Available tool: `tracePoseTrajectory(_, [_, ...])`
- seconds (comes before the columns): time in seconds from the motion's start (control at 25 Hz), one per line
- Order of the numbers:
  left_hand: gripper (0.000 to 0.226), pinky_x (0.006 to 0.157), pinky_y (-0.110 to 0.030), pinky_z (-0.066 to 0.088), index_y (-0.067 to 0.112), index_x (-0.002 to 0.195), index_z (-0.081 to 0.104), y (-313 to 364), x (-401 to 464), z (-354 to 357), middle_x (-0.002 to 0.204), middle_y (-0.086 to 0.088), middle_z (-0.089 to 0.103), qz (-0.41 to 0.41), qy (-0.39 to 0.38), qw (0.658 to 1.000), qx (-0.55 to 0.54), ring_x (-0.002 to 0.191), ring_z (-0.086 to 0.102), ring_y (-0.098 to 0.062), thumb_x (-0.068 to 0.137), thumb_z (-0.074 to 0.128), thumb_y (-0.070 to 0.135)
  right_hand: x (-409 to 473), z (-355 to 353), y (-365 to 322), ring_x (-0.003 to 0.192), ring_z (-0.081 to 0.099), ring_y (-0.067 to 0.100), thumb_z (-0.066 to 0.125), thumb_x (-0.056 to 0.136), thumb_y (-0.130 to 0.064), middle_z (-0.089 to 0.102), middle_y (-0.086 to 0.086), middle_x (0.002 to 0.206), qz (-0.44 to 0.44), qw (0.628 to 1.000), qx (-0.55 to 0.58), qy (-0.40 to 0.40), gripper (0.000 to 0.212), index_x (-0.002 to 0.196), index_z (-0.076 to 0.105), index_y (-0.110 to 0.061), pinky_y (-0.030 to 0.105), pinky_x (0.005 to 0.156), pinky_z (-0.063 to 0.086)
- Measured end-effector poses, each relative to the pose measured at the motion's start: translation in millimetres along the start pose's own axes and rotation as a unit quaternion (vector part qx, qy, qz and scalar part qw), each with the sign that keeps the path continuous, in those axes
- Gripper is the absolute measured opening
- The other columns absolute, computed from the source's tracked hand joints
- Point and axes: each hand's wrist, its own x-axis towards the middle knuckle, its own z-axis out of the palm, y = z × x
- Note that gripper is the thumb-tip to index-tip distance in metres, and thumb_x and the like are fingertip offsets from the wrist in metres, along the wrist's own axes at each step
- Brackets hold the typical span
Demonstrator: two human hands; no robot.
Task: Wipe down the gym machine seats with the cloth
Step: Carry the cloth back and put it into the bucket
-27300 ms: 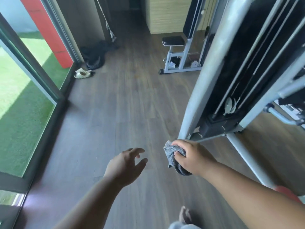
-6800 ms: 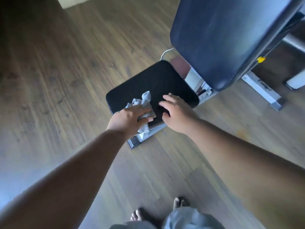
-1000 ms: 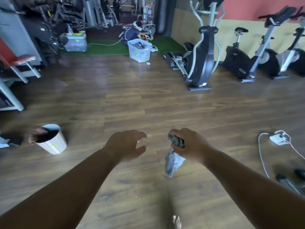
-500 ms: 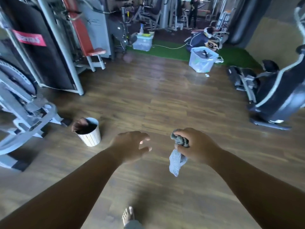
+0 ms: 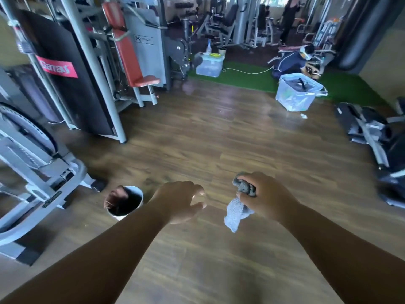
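gripping the grey cloth [image 5: 240,202], the right hand [image 5: 266,197] is closed in a fist around the bunched upper part; the lower end hangs free below the fingers, above the wooden floor [image 5: 219,137]. the left hand [image 5: 179,200] is held out beside it, empty, palm down, fingers loosely curled and spread apart, touching nothing. both forearms extend forward from the lower edge of the view.

a white bin [image 5: 126,204] with a dark interior stands on the floor just left of the left hand. a machine with an orange seat [image 5: 145,81] and orange backrest stands at upper left, well apart from both hands. nearer on the left are a grey frame [image 5: 28,172] and a tall black panel [image 5: 72,84] bearing a red label.

a clear plastic tub [image 5: 294,95] sits at the edge of a green mat [image 5: 247,79] at upper right. beyond it, a seated person [image 5: 291,63] in dark clothing is on the mat. dark exercise equipment [image 5: 372,137] occupies the right edge.
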Motion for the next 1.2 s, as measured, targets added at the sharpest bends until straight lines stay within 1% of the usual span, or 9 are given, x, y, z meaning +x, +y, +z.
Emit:
tracePoseTrajectory(0.36, [0.046, 0.106, -0.031, 0.038, 0.046, 0.139, 0.048, -72.2, 129.6, -20.0, 0.138, 0.022, 0.052, -0.152, 0.005, 0.987, -0.056, 0.129, 0.05, -0.006, 0.096, 0.047, 0.062, 249.9, -6.9, 1.7, 0.098, 0.059, 0.008, 0.062, 0.084, -0.038, 0.059, -0.016, 0.109, -0.155, 0.985, -0.004, -0.078, 0.036, 0.12, 0.058, -0.041, 0.033, 0.087, 0.05])
tracePoseTrajectory(0.52, [0.039, 0.089, -0.023, 0.03, 0.047, 0.134, 0.053, -101.2, 155.5, -31.4, 0.123, 0.026, 0.058, -0.241, 0.052, 0.963, -0.107, 0.111, 0.054, 0.001, 0.096, 0.051, 0.059, 337.8, -1.9, -23.0, 0.098, 0.059, 0.008, 0.065, 0.087, -0.033, 0.06, -0.017, 0.114, -0.222, 0.969, -0.008, -0.111, 0.038, 0.125, 0.06, -0.036, 0.03, 0.088, 0.049])
tracePoseTrajectory(0.64, [0.036, 0.097, -0.026, 0.035, 0.045, 0.128, 0.057, -139.6, 167.0, -33.4, 0.102, 0.029, 0.053, -0.292, 0.052, 0.944, -0.145, 0.1, 0.052, -0.001, 0.095, 0.051, 0.058, 394.3, 13.2, -58.0, 0.094, 0.058, 0.007, 0.065, 0.087, -0.034, 0.06, -0.018, 0.11, -0.25, 0.959, 0.004, -0.131, 0.039, 0.126, 0.06, -0.035, 0.028, 0.085, 0.049])
tracePoseTrajectory(0.76, [0.037, 0.099, -0.027, 0.041, 0.047, 0.122, 0.06, -191.6, 173.4, -34.5, 0.112, 0.025, 0.062, -0.339, 0.041, 0.923, -0.176, 0.107, 0.06, -0.004, 0.089, 0.052, 0.062, 438.6, 37.1, -97.4, 0.09, 0.056, 0.006, 0.064, 0.087, -0.036, 0.058, -0.02, 0.102, -0.28, 0.95, 0.008, -0.137, 0.04, 0.127, 0.06, -0.034, 0.025, 0.081, 0.046])
tracePoseTrajectory(0.84, [0.042, 0.095, -0.03, 0.05, 0.054, 0.113, 0.06, -231.6, 178.4, -39.0, 0.107, 0.029, 0.063, -0.369, 0.05, 0.904, -0.208, 0.1, 0.062, -0.001, 0.078, 0.046, 0.073, 465.3, 52.9, -126.1, 0.091, 0.053, 0.002, 0.065, 0.088, -0.035, 0.055, -0.022, 0.104, -0.295, 0.945, 0.015, -0.143, 0.042, 0.13, 0.06, -0.033, 0.02, 0.081, 0.041])
tracePoseTrajectory(0.96, [0.026, 0.085, -0.027, 0.054, 0.059, 0.09, 0.061, -274.7, 186.5, -48.7, 0.093, 0.031, 0.067, -0.395, 0.088, 0.859, -0.315, 0.085, 0.064, 0.007, 0.073, 0.049, 0.075, 498.5, 70.2, -166.1, 0.101, 0.056, 0.004, 0.066, 0.088, -0.034, 0.059, -0.019, 0.119, -0.31, 0.939, 0.033, -0.149, 0.044, 0.131, 0.059, -0.031, 0.02, 0.087, 0.042])
tracePoseTrajectory(1.08, [0.013, 0.07, -0.023, 0.049, 0.043, 0.086, 0.069, -305.8, 201.6, -61.7, 0.087, 0.018, 0.073, -0.404, 0.122, 0.778, -0.465, 0.073, 0.068, -0.002, 0.092, 0.058, 0.045, 527.5, 82.8, -200.7, 0.101, 0.055, 0.002, 0.066, 0.088, -0.034, 0.06, -0.018, 0.123, -0.324, 0.931, 0.056, -0.159, 0.043, 0.13, 0.06, -0.032, 0.019, 0.088, 0.042])
tracePoseTrajectory(1.12, [0.016, 0.064, -0.023, 0.046, 0.033, 0.086, 0.071, -315.1, 207.0, -64.2, 0.086, 0.011, 0.074, -0.417, 0.136, 0.733, -0.52, 0.067, 0.068, -0.009, 0.095, 0.058, 0.036, 536.6, 87.3, -209.2, 0.102, 0.055, 0.001, 0.065, 0.088, -0.036, 0.06, -0.018, 0.123, -0.327, 0.929, 0.06, -0.164, 0.043, 0.13, 0.06, -0.033, 0.02, 0.089, 0.043])
tracePoseTrajectory(1.2, [0.02, 0.059, -0.025, 0.04, 0.019, 0.08, 0.072, -330.0, 215.8, -68.5, 0.079, 0.001, 0.073, -0.462, 0.159, 0.598, -0.636, 0.058, 0.063, -0.016, 0.095, 0.061, 0.027, 558.0, 97.7, -222.9, 0.106, 0.057, 0.003, 0.062, 0.083, -0.043, 0.06, -0.018, 0.123, -0.346, 0.92, 0.068, -0.172, 0.044, 0.126, 0.061, -0.036, 0.027, 0.094, 0.047])
